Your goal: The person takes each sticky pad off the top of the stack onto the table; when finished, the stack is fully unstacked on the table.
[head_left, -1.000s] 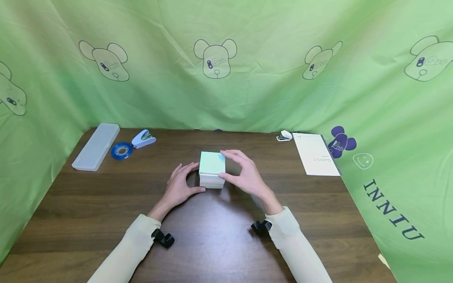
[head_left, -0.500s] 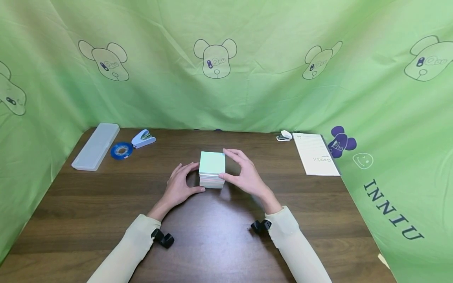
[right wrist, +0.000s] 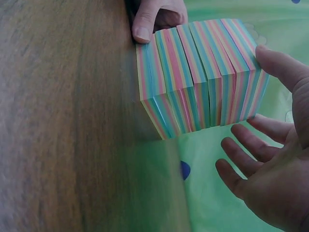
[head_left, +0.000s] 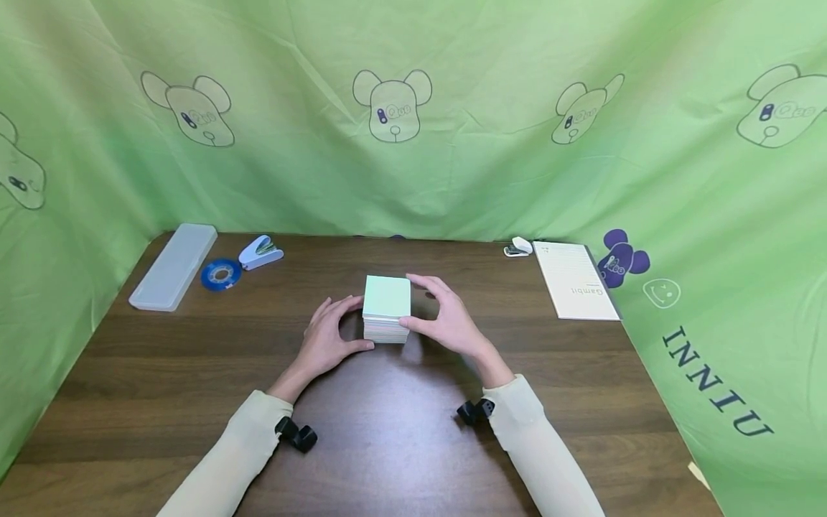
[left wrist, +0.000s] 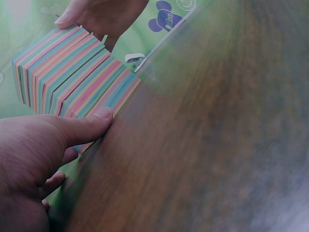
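Note:
A square stack of sticky notes (head_left: 386,296) stands on the table in the head view, pale green on top. Its sides show pink, yellow and blue stripes in both wrist views. Low on the left side, my left hand (head_left: 326,341) holds the stack, thumb (left wrist: 91,126) on the near bottom corner and fingers reaching behind. My right hand (head_left: 449,319) spans the upper right side between thumb and index finger. In the right wrist view, its thumb (right wrist: 277,65) lies at the upper edge, the index fingertip is at the far corner, and the other fingers are spread off the stack.
On the brown table (head_left: 194,402), a translucent case (head_left: 174,267), a blue tape roll (head_left: 221,274) and a light blue stapler (head_left: 261,253) lie at back left. At back right are a small white stapler (head_left: 518,247) and a notepad (head_left: 575,280). A green curtain (head_left: 452,179) hangs behind.
My right index finger has shifted slightly to the right at the stack's far upper corner. The left hand and the stack stay where they were.

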`<state>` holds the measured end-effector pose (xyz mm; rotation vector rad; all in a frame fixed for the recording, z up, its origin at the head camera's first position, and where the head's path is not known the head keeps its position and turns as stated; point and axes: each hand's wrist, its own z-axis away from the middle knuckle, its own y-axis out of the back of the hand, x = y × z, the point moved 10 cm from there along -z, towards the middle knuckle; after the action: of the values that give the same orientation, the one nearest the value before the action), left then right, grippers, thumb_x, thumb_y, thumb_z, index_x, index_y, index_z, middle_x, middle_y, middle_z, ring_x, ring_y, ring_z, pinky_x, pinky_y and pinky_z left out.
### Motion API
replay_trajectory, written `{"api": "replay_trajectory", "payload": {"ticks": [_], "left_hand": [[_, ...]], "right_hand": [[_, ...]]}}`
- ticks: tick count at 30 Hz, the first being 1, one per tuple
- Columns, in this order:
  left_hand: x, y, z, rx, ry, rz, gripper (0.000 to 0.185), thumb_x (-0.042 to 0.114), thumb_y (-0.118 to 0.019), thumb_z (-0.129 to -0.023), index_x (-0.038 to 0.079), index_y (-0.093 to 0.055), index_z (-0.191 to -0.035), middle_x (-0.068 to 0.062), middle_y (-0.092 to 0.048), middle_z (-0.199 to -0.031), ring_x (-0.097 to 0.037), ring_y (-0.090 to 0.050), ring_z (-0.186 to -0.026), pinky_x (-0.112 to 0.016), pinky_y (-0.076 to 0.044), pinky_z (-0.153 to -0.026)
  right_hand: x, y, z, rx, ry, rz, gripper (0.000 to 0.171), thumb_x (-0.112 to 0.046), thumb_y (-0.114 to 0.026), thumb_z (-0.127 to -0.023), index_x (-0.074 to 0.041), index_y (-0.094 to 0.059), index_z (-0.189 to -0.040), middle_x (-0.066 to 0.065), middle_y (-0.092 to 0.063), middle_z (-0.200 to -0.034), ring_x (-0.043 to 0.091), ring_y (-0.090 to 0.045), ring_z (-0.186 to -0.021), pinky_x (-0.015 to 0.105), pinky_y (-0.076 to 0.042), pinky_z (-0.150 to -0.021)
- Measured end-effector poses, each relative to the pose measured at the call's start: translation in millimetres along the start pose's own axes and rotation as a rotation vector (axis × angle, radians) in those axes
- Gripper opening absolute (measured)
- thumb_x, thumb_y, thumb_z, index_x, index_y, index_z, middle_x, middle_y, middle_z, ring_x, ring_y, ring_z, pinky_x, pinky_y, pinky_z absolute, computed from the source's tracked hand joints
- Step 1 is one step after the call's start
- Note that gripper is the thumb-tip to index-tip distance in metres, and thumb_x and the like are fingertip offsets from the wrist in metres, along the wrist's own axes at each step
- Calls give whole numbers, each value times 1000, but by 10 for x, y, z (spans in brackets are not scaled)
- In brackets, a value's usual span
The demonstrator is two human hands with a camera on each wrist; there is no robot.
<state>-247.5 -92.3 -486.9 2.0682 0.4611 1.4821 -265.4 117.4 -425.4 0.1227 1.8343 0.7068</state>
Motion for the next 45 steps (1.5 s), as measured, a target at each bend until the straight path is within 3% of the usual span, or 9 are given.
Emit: {"api": "replay_trajectory", "payload": {"ticks": [6,29,40,45], "left_hand": [[9,22,5,6,-2,-2,89,16,-104,-76,1,-62,-153,-18,-72,-145,-43,-54,-151,-56,-19,-139],[1,-18,-7,-28,24,1,90,17,-104,-77,5,-61,-155,-16,-72,-147,-40,-53,-153,-53,-16,-140],[-18,-21,1,-36,42,-10,90,19,-104,-79,6,-60,-157,-15,-71,-148,-40,-51,-154,-53,-16,-140],[-13,-22,2,-35,42,-11,90,19,-103,-79,6,-60,-157,-16,-71,-148,-41,-51,-154,-54,-16,-140]], "right_hand": [[7,3,-23,26,23,-41,76,-15,-93,-88,2,-60,-154,16,-62,-150,41,-56,-143,64,-46,-121],[97,97,2,117,38,-115,68,-11,-94,-82,0,-68,-143,18,-67,-141,47,-59,-136,66,-43,-121],[103,47,4,35,33,-118,77,-10,-92,-85,2,-59,-154,17,-62,-147,49,-55,-141,62,-44,-123],[114,25,-6,19,35,-101,86,-12,-95,-84,-3,-56,-160,16,-60,-149,42,-57,-140,62,-45,-124]]}}
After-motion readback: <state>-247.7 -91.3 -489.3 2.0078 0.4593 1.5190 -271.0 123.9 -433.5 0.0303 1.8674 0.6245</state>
